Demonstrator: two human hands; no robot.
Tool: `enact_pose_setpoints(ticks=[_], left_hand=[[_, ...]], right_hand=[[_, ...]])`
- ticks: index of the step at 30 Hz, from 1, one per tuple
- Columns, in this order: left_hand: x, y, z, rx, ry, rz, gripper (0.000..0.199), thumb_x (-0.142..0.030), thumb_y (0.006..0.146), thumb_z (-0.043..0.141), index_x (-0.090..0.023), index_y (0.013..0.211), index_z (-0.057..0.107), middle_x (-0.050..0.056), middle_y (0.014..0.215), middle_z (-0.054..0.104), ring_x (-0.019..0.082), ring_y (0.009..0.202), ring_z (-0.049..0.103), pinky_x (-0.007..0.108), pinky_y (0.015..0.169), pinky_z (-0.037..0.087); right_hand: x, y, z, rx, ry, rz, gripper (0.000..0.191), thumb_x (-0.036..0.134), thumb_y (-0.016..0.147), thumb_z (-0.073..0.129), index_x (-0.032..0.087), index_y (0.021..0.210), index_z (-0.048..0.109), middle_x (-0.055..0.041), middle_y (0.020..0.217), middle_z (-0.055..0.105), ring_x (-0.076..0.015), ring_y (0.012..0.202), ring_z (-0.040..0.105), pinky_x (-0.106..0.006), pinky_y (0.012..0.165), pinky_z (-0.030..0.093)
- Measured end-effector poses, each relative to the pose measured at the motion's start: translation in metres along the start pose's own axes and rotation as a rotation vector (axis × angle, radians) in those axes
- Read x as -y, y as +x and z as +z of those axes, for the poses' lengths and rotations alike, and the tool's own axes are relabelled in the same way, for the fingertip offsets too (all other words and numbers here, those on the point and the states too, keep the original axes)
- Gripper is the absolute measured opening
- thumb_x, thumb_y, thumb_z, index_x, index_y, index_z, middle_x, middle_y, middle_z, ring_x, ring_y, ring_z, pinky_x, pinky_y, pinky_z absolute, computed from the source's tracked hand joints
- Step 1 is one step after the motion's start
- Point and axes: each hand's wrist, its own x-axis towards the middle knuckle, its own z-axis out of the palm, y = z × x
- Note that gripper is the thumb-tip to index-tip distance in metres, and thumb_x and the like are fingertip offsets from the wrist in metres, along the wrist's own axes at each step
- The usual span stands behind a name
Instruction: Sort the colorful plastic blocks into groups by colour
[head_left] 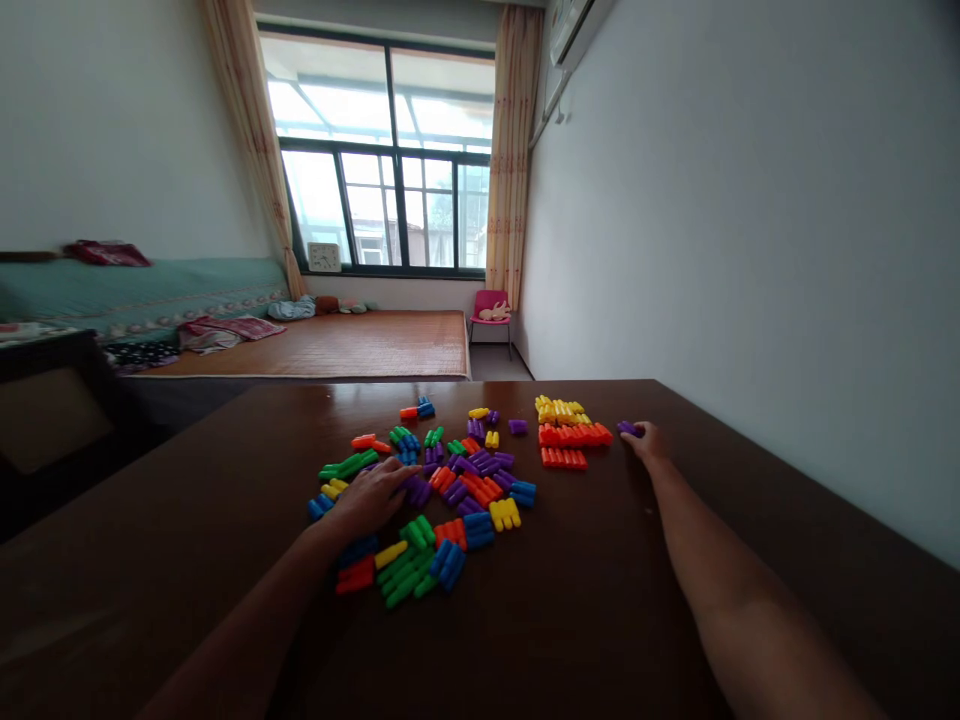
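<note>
Interlocking plastic building blocks of bullet-like tubes lie in a loose, many-coloured pile on a dark brown table [570, 600]. Over the left part of this pile is my left hand [373, 492], palm down, with fingers stretched toward a purple block [418, 489]; whether they touch it I cannot tell. My right hand [648, 442] pinches a small purple block [628, 429] between thumb and fingers at the right. Just left of that hand are rows of orange blocks [574, 436], with yellow blocks [562, 411] behind them. A shorter orange row [564, 459] lies in front.
Green blocks [405, 575] and blue blocks [448, 564] form the pile's near edge. Beyond the table stand a bed [375, 340] and a pink chair [491, 312] below a window. A white wall [750, 220] runs along the right side.
</note>
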Motion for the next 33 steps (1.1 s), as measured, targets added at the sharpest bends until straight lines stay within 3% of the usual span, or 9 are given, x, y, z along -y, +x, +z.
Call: enact_pose_setpoints(ticks=[6,9,12,16,19,22,24,28,33], left_hand=[[0.001,-0.002,-0.003,0.059,-0.004,0.035,0.050,-0.030,0.087,0.049,-0.031,0.136,0.049,0.007,0.126,0.057,0.026,0.114,0.055,0.038,0.097,0.041],[0.002,-0.004,-0.007,0.148,-0.019,0.047,0.061,-0.036,0.082,0.057,-0.027,0.141,0.043,0.009,0.135,0.054,0.029,0.124,0.048,0.043,0.105,0.035],[0.004,-0.006,-0.007,0.141,-0.080,0.008,0.062,-0.034,0.080,0.060,-0.021,0.139,0.045,0.012,0.134,0.055,0.029,0.124,0.049,0.043,0.106,0.035],[0.005,-0.003,-0.001,0.017,-0.167,-0.023,0.061,-0.028,0.073,0.070,-0.022,0.131,0.052,0.010,0.125,0.061,0.028,0.114,0.056,0.041,0.099,0.043],[-0.001,0.001,-0.001,-0.082,-0.268,0.001,0.058,-0.027,0.069,0.074,-0.022,0.125,0.056,0.009,0.120,0.063,0.025,0.105,0.060,0.038,0.093,0.047],[-0.014,0.004,-0.004,-0.153,-0.390,0.091,0.055,-0.026,0.070,0.074,-0.021,0.122,0.059,0.008,0.118,0.060,0.024,0.106,0.058,0.036,0.092,0.049],[-0.024,0.005,-0.006,-0.181,-0.470,0.141,0.057,-0.025,0.071,0.073,-0.021,0.125,0.057,0.009,0.120,0.058,0.022,0.104,0.058,0.033,0.087,0.051],[-0.045,0.006,-0.004,-0.259,-0.518,0.177,0.057,-0.025,0.074,0.072,-0.021,0.127,0.053,0.010,0.122,0.055,0.020,0.098,0.060,0.031,0.081,0.054],[-0.063,0.006,0.003,-0.298,-0.448,0.170,0.061,-0.030,0.075,0.072,-0.025,0.131,0.049,0.009,0.123,0.053,0.023,0.109,0.056,0.037,0.094,0.049]], right_hand=[[0.009,-0.010,-0.003,-0.105,0.062,0.027,0.059,0.056,0.068,0.065,0.017,0.113,0.062,-0.0178,0.113,0.064,-0.0338,0.100,0.060,-0.046,0.082,0.047],[0.005,-0.014,-0.010,-0.240,0.209,0.016,0.053,0.049,0.073,0.057,0.011,0.110,0.062,-0.0198,0.113,0.063,-0.0318,0.103,0.058,-0.045,0.088,0.045],[0.008,-0.014,-0.023,-0.372,0.284,0.024,0.044,0.035,0.076,0.049,0.008,0.108,0.062,-0.0188,0.102,0.065,-0.0295,0.094,0.060,-0.044,0.088,0.045],[0.061,-0.026,-0.047,-0.446,0.349,-0.098,0.043,0.030,0.080,0.043,0.009,0.113,0.061,-0.0156,0.095,0.067,-0.0246,0.076,0.062,-0.041,0.079,0.048],[0.138,-0.070,-0.061,-0.226,0.579,-0.376,0.041,0.040,0.085,0.045,0.013,0.112,0.060,-0.0146,0.100,0.068,-0.0201,0.072,0.062,-0.034,0.070,0.050],[0.213,-0.141,-0.061,0.290,0.709,-0.657,0.037,0.048,0.083,0.055,0.021,0.106,0.063,-0.0079,0.095,0.069,-0.0191,0.073,0.063,-0.032,0.067,0.051],[0.245,-0.188,-0.054,0.550,0.714,-0.797,0.034,0.049,0.082,0.058,0.024,0.105,0.063,-0.0055,0.099,0.069,-0.0190,0.078,0.064,-0.033,0.070,0.051],[0.262,-0.245,-0.037,0.815,0.821,-0.822,0.037,0.046,0.078,0.065,0.022,0.104,0.056,-0.0046,0.096,0.067,-0.0190,0.087,0.064,-0.034,0.076,0.052],[0.253,-0.241,-0.025,0.918,0.935,-0.661,0.032,0.045,0.078,0.063,0.022,0.097,0.052,-0.0020,0.089,0.061,-0.0156,0.076,0.062,-0.030,0.063,0.054]])
